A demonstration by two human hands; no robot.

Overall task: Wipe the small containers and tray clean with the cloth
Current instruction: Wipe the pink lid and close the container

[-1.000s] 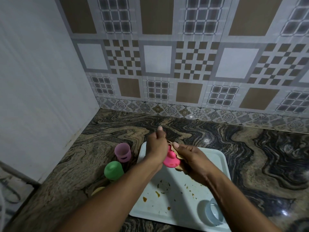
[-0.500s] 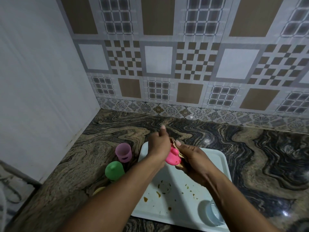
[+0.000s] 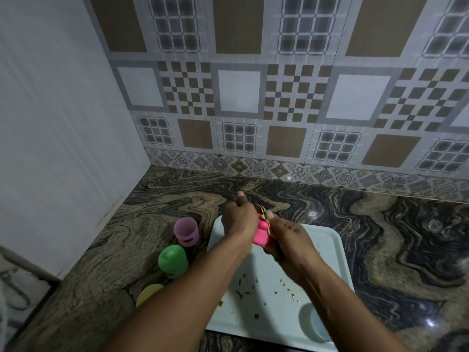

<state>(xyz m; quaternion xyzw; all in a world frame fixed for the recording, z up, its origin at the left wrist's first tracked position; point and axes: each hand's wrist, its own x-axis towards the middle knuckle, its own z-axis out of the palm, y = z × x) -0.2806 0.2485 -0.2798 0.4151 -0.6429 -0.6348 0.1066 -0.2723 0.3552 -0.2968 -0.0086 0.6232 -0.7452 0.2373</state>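
Observation:
My left hand grips a small pink container above the far end of the white tray. My right hand holds a brown cloth against that container; most of the cloth is hidden in my palm. Food bits and orange smears dot the tray's middle. A pale blue container stands on the tray's near right corner, partly behind my right forearm. Left of the tray, on the counter, a lilac container, a green one and a yellow one stand upside down.
The marble-pattern counter runs to a tiled back wall and a plain white side wall on the left. The counter's left edge drops off near the bottom left corner.
Both hands have stayed above the tray's far end, turning the pink container slightly against the cloth. Nothing else moved.

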